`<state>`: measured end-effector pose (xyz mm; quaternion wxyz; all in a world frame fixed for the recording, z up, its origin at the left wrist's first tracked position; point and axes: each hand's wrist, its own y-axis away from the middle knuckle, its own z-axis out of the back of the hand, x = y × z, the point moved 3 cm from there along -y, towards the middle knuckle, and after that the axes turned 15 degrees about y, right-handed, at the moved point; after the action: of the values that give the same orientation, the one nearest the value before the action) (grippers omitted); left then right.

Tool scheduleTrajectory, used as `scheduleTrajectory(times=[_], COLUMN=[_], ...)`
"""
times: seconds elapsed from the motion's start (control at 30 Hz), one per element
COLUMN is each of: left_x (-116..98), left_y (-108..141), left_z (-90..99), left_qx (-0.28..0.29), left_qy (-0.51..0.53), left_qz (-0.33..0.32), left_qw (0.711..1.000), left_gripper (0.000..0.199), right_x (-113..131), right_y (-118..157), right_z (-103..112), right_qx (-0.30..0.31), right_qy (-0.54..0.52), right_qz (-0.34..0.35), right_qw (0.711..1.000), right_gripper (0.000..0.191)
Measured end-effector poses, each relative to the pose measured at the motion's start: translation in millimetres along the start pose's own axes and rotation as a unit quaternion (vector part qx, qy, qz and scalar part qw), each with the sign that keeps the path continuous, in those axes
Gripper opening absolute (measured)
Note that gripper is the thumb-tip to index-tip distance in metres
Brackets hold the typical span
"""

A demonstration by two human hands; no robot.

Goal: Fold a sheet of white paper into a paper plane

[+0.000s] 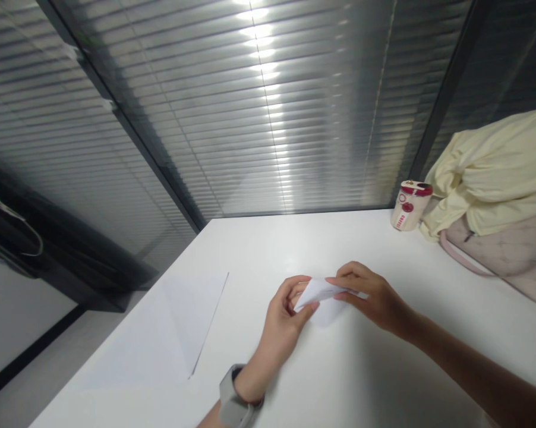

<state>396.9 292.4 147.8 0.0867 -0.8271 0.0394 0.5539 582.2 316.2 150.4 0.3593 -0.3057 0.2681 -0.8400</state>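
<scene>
A small piece of folded white paper [320, 294] is pinched between my two hands, above the white table [268, 249]. My left hand [283, 315] grips its near left end with curled fingers, and a grey smartwatch [235, 395] sits on that wrist. My right hand [368, 295] holds the paper's right side between thumb and fingers. Both hands are just above the tabletop, and the fingers hide part of the paper. To their left, a flat white paper sheet [161, 333] lies on the table with a thin dark line along one side.
A red-and-white lidded cup [411, 205] stands at the table's far right edge. Beside it lie a pale yellow cloth [486, 172] and a pale pink bag [504, 249]. Glass panels with blinds [259, 107] rise behind the table, and its left edge drops to the floor.
</scene>
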Motion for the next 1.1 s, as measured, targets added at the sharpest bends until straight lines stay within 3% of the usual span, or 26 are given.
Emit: scheduleTrajectory(times=[0.17,0.3,0.47,0.53,0.63,0.77,0.93,1.03,1.1], left_x=[4.5,7.7,6.8,4.2,1.9,1.6,1.4,6.2,8.8], left_y=[0.9,1.5,2.7,3.5,4.9,7.7,9.9,10.4,10.3], left_z=[-0.5,-1.9,-2.0,-0.4,1.0,-4.9,-9.2,-6.9,-6.0], left_qx=[-0.02,-0.02,0.0,-0.02,-0.062,-0.072,-0.069,-0.07,-0.07], left_qy=[0.039,0.047,-0.069,-0.135,-0.166,-0.131,-0.052,-0.036,-0.032], left_qz=[-0.009,-0.025,-0.059,-0.077,-0.05,0.023,-0.008,0.005,0.017], left_qw=[0.999,0.998,0.996,0.988,0.983,0.988,0.996,0.997,0.997], left_gripper=[0.04,0.034,0.012,0.008,0.019,0.043,0.049,0.052,0.051], right_x=[2.6,0.7,-4.9,-5.2,-2.5,6.7,14.8,14.8,11.8], right_y=[2.9,4.6,4.7,4.0,3.3,4.4,4.9,3.7,3.7], right_z=[-0.8,1.5,0.3,0.0,1.6,2.8,0.5,-0.6,-2.3], right_qx=[-0.05,-0.07,-0.035,-0.024,-0.042,-0.07,-0.065,-0.051,-0.035], right_qy=[0.074,0.044,-0.008,-0.015,-0.018,0.004,-0.009,-0.058,-0.085], right_qz=[0.054,0.069,-0.001,-0.03,-0.046,0.009,0.046,0.002,-0.076], right_qw=[0.995,0.994,0.999,0.999,0.998,0.997,0.997,0.997,0.993], right_gripper=[0.031,0.019,0.011,0.011,0.01,0.011,0.015,0.013,0.012])
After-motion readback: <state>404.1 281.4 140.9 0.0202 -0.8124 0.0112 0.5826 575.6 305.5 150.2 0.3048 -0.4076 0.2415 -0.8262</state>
